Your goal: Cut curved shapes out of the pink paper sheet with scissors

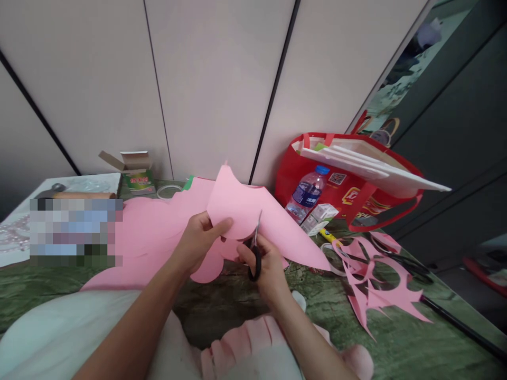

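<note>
A sheet of pink paper (pixel 273 216) is held up in front of me, its lower part cut along a curve. My left hand (pixel 202 237) pinches the sheet at its left side, thumb on top. In my right hand (pixel 267 264) is a pair of black-handled scissors (pixel 256 256), fingers in the loops. The blades point up and away, touching the paper at the cut edge. Beneath and to the left lie several large pink paper pieces (pixel 150 232) with rounded, scalloped edges, partly overlapping.
At right are pink paper offcuts (pixel 368 269), a black rod (pixel 463 322) and a yellow tube (pixel 327 236). A red bag (pixel 340 174) leans by the wall behind a water bottle (pixel 307 192) and small carton (pixel 320 217). An opened box (pixel 138 177) stands at back left.
</note>
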Tool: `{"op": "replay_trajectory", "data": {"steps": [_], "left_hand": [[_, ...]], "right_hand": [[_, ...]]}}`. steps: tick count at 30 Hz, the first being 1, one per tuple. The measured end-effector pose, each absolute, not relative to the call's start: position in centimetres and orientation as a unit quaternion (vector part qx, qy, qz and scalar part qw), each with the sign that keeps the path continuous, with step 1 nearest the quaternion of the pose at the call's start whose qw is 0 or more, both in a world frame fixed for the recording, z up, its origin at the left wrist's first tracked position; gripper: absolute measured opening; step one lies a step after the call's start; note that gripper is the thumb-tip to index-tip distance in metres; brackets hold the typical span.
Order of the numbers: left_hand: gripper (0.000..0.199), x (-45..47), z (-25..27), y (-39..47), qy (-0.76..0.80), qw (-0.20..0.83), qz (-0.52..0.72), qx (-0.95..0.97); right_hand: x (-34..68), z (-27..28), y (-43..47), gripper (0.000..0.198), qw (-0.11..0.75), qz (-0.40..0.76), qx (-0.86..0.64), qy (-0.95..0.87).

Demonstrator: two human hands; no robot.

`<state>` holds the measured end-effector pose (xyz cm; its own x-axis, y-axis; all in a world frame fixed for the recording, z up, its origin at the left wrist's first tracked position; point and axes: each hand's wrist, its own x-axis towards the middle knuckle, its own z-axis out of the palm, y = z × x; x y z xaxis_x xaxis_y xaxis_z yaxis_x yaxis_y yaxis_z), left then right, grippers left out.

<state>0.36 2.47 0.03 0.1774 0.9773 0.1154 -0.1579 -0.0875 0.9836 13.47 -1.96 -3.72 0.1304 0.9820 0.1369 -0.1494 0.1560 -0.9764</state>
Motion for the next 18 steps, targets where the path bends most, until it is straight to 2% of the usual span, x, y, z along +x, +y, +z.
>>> {"op": "replay_trajectory", "data": {"steps": [5,10,13,18], "left_hand": [[0.019,0.3,-0.2,2.9,0.462,0.510,0.515,0.511],[0.024,0.9,-0.4,2.3,0.431,0.541,0.521,0.501],[0.026,1.7,-0.5,1.5,0.426,0.588,0.484,0.489],[0.028,2.7,-0.4,0.8,0.505,0.515,0.513,0.465]], "right_hand": [[13.2,-4.8,-1.7,0.023,0.569,0.594,-0.398,-0.405],[13.0,-4.7,-1.9,0.022,0.581,0.616,-0.370,-0.383],[12.8,-4.4,-2.1,0.026,0.586,0.623,-0.345,-0.386],[12.7,-4.0,-2.1,0.033,0.580,0.623,-0.353,-0.389]]}}
